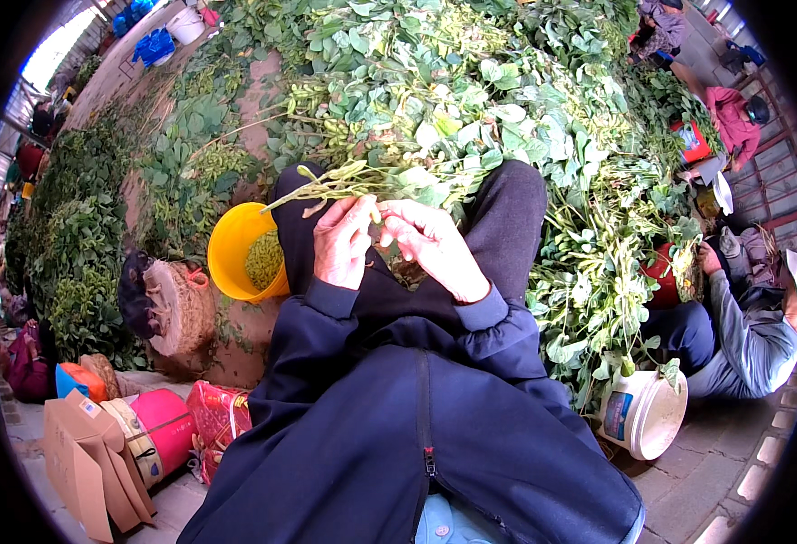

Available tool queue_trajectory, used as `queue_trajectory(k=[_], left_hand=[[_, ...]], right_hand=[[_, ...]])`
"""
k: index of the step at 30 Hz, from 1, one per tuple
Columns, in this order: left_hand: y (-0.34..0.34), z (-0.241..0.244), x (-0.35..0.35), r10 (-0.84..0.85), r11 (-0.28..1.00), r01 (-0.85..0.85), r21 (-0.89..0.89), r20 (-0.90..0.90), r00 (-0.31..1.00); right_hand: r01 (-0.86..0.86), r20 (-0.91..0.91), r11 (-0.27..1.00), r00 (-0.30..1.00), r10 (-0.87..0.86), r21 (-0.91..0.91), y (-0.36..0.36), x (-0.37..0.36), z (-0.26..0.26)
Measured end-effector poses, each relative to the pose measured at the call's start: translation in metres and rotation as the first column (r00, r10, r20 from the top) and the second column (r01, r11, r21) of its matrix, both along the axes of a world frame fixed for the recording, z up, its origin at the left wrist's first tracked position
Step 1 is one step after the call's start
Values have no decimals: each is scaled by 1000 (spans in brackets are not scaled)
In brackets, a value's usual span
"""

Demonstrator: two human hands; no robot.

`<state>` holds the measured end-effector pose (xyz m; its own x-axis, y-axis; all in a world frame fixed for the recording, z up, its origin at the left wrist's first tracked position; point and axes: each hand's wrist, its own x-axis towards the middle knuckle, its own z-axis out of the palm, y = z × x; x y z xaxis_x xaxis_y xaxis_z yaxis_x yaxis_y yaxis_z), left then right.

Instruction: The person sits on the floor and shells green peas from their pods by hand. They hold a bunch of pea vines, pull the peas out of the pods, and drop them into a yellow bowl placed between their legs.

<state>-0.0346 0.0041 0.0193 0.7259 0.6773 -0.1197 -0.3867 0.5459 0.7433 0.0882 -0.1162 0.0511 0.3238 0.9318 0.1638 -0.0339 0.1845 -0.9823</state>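
Over my lap, my left hand (342,243) grips a cut bean stalk (327,187) that looks like soybean. Its bare end points left, and its pods and leaves run right above both hands. A green pod (374,215) shows at my left fingertips. My right hand (432,243) is close beside it, fingers bent toward the pod and the stalk. Whether the right fingers pinch anything is hidden. By my left knee, a yellow bucket (225,251) leans toward me, with picked green pods (265,262) inside.
A heap of leafy bean plants (432,88) spreads ahead and right. At left stands a straw-bound stool (184,306); nearer are cardboard (89,469) and a red bag (218,421). A white bucket (656,415) lies tipped at right, near a seated person (745,340). Other people sit farther off.
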Motion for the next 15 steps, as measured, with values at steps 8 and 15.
queue_trajectory(k=[8, 15], left_hand=[[-1, -1, 0, 34, 999, -34, 6, -27, 999], [-2, -1, 0, 66, 998, -65, 25, -53, 996]], right_hand=[[8, -20, 1000, 1000, -8, -23, 2, -3, -1], [16, -65, 999, 998, -19, -38, 1, -4, -6]])
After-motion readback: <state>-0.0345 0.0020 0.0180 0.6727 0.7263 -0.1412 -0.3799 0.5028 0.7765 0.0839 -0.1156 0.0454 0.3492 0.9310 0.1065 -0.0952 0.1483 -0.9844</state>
